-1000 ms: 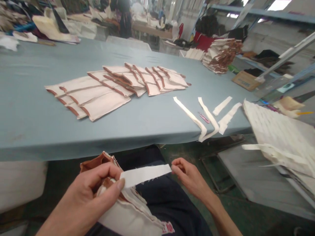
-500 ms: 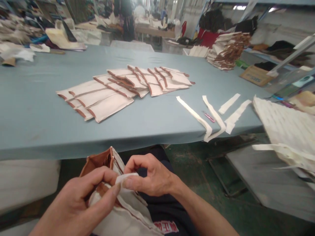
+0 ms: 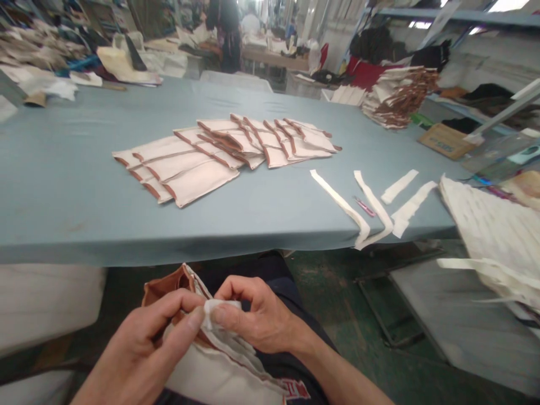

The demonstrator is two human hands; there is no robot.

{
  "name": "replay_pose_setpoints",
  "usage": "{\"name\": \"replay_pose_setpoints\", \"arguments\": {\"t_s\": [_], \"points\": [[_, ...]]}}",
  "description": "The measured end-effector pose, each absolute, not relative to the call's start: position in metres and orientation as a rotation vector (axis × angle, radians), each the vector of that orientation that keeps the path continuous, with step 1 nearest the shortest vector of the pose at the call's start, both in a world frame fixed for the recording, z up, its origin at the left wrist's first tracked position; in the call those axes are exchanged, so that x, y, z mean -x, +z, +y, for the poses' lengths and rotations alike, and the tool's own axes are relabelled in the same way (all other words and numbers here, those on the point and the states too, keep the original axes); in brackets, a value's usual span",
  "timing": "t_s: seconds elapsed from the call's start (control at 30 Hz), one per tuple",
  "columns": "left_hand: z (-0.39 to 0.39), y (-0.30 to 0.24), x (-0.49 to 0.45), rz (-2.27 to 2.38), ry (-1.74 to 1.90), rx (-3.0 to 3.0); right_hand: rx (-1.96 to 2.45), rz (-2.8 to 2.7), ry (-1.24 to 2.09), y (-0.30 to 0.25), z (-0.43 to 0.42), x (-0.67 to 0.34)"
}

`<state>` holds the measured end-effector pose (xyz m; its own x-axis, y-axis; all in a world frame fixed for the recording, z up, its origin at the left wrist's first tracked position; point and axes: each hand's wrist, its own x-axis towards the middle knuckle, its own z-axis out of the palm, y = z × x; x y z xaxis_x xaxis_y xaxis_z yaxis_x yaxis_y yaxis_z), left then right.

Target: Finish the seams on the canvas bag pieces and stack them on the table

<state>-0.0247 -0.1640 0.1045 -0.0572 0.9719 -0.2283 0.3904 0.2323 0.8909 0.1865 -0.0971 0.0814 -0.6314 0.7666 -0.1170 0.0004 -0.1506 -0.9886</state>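
On my lap lies a cream fabric pouch [image 3: 219, 371] with brown trim and an open brown mouth. My left hand [image 3: 147, 349] grips its upper edge, thumb pressing a small white cloth strip [image 3: 221, 306] against it. My right hand [image 3: 257, 318] pinches the same strip from the right, fingers curled, so both hands meet over the pouch. The strip is folded short between the fingertips.
A blue-grey table [image 3: 63, 185] carries a fanned row of finished cream pouches [image 3: 219, 154] and several loose white strips [image 3: 371, 205] near its right edge. A stack of cream fabric [image 3: 489, 236] sits at right. Piled pouches [image 3: 399, 95] and a person stand at the back.
A second ago my hands held the strip stretched wide between them. My right hand has come left to the pouch, and the strip is now folded short under both thumbs.
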Motion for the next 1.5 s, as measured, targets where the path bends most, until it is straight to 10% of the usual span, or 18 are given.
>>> {"name": "replay_pose_setpoints", "arguments": {"t_s": [0.77, 1.5], "points": [[-0.214, 0.082, 0.019, 1.781, 0.873, -0.673, 0.883, -1.004, 2.186, 0.021, -0.136, -0.15], [-0.162, 0.112, 0.015, 1.678, 1.03, -1.179, 0.901, -1.763, 1.216, 0.139, -0.099, -0.181]]}}
